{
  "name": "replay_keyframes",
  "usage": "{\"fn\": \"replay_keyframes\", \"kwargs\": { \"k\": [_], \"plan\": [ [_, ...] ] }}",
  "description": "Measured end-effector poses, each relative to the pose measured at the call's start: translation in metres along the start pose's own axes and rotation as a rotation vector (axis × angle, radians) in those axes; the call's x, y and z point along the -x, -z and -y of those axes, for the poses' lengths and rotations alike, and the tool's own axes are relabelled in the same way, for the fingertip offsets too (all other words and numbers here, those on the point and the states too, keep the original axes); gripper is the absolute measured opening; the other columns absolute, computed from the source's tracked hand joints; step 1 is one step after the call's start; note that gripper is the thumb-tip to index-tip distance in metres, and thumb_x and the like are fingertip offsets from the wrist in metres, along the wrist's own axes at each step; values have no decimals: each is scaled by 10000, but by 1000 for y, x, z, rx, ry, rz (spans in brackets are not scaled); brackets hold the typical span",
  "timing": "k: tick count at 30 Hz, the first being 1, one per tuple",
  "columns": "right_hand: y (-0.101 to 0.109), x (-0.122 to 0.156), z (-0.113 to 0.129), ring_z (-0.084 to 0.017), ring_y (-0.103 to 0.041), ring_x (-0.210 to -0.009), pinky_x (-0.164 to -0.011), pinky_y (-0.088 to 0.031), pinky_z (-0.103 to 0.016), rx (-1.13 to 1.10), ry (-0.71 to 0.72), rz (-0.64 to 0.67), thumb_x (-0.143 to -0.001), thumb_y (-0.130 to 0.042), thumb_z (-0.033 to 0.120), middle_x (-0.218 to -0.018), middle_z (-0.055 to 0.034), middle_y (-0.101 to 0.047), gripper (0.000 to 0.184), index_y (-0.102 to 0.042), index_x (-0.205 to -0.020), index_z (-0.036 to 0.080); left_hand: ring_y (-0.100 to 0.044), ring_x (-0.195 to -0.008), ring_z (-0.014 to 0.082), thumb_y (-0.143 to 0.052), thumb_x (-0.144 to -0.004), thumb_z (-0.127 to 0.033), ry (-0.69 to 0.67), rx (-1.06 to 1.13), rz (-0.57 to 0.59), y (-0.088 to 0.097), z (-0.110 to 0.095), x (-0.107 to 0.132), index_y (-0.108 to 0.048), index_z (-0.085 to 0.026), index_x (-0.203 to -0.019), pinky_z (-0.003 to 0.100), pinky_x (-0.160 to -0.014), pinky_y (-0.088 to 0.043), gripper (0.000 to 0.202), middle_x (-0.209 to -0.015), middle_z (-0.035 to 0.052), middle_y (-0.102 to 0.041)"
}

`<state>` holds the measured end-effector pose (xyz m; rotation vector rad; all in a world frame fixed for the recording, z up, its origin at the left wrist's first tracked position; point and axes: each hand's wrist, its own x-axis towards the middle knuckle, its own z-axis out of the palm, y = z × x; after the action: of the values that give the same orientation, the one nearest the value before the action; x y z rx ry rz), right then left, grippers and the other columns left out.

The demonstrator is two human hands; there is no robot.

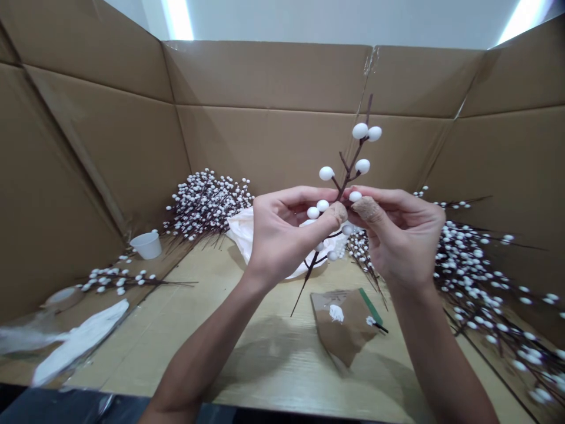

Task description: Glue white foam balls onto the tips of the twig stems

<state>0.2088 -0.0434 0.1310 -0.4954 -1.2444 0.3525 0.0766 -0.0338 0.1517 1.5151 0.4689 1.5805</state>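
Both hands hold one dark twig (351, 168) studded with white foam berries, upright above the cardboard worktop. My left hand (289, 232) pinches the stem from the left, thumb taped at the tip. My right hand (401, 235) pinches it from the right, its thumb also taped. A white berry (355, 196) sits right between the two thumbs. The twig's bare lower end (302, 288) points down toward the worktop.
Piles of finished berry branches lie at back left (207, 203) and along the right (481, 277). A brown card with white glue and a small stick (346, 324) lies in front. White plastic bag (241, 235), small white cup (148, 244), cardboard walls (273, 129) all round.
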Motion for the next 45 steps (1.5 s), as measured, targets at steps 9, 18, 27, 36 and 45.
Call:
{"fn": "replay_keyframes", "kwargs": {
  "k": [9, 18, 27, 36, 45],
  "plan": [
    [0, -1, -2, -167, -731, -757, -678, -633, -274, -10, 3, -16, -740, -748, 190, -819, 5, -759, 113, -753, -834, 252, -708, -734, 210, -830, -614, -252, -89, -16, 52, 3, 5, -4, -739, -166, -753, 307, -643, -613, 187, -770, 43, -734],
    [1, -3, -3, -164, -729, -732, -670, -634, -275, -40, -19, -7, -715, -767, 202, -794, 7, -758, 98, -754, -799, 251, -712, -752, 218, -827, -629, -276, -114, -52, 68, 6, 7, -5, -740, -175, -771, 318, -652, -620, 195, -788, 46, -739],
    [2, -4, -3, -163, -728, -713, -658, -636, -276, 12, -28, 5, -728, -758, 213, -786, -1, -758, 79, -750, -802, 237, -709, -719, 207, -815, -646, -261, -115, -78, 70, 5, 9, -5, -736, -170, -773, 300, -615, -613, 174, -776, 43, -736],
    [2, -4, -7, -151, -726, -708, -640, -631, -257, -10, -8, 14, -742, -748, 217, -793, -1, -757, 82, -746, -822, 233, -708, -733, 204, -811, -645, -281, -109, -83, 53, 5, 9, -5, -730, -165, -778, 288, -621, -612, 194, -792, 48, -737],
    [3, -4, -10, -159, -726, -711, -645, -632, -273, 51, -16, 17, -747, -744, 236, -792, -7, -757, 77, -740, -823, 226, -701, -709, 192, -798, -657, -242, -91, -80, 49, 5, 9, -6, -725, -164, -762, 284, -607, -608, 150, -776, 43, -729]
  ]
}}
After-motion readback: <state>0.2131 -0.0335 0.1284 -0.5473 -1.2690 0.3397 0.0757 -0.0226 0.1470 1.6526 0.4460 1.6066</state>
